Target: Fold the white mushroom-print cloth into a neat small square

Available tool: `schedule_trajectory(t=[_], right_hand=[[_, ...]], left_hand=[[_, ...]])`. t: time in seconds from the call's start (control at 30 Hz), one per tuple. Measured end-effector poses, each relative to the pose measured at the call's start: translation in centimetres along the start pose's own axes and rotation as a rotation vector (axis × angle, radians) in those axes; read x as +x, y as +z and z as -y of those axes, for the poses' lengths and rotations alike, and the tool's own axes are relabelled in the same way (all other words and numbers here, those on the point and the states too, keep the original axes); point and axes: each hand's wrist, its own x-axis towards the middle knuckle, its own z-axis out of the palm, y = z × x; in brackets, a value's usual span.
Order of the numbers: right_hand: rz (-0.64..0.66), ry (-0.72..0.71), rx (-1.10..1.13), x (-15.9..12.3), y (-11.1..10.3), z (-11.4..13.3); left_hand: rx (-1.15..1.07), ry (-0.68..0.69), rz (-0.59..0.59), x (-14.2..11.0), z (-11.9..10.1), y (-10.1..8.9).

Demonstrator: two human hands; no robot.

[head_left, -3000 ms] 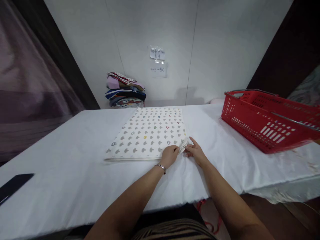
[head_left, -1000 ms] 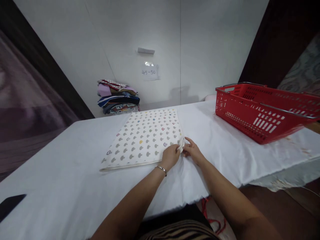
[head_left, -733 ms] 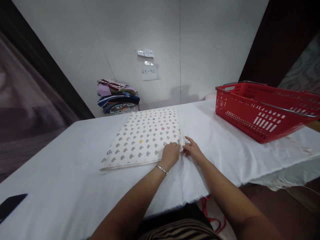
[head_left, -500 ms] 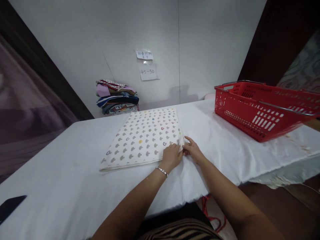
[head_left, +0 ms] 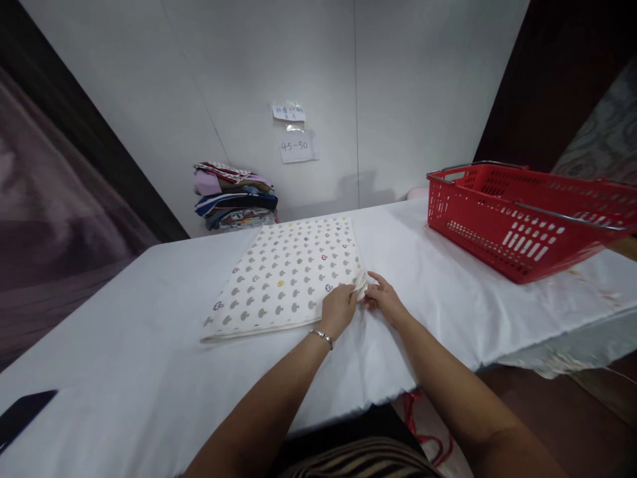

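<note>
A white folded cloth [head_left: 288, 275] with a grey mushroom print and a few coloured ones lies flat on the white-covered table [head_left: 149, 372]. My left hand [head_left: 339, 309], with a silver bracelet at the wrist, pinches the near right corner of the cloth and lifts its layers slightly. Just to the right, my right hand [head_left: 385, 300] grips the same corner from the side, thumb and fingers at the layered edge. Its fingertips are partly hidden by the fabric.
A red plastic basket [head_left: 497, 239] with metal handles stands at the right. Behind the cloth, a stack of folded clothes [head_left: 236, 196] rests against the wall. A dark flat object [head_left: 24, 415] lies at the left front edge. Paper signs [head_left: 297, 146] hang on the wall.
The corner's layers are raised and bunched more between my hands. My left fingers have curled in tighter around it; my right hand stays about where it was.
</note>
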Motion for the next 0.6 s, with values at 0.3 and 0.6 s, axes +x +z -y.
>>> schedule_trajectory(t=[0.3,0.6], right_hand=[[-0.011,0.001,-0.005,0.1,-0.2,-0.3],[-0.065,0.002,-0.133,0.1,0.1,-0.2]], left_hand=[[0.241,0.129,0.08,-0.2,-0.8,0.4],[0.205,0.171,0.063,-1.3,-1.1,0.9]])
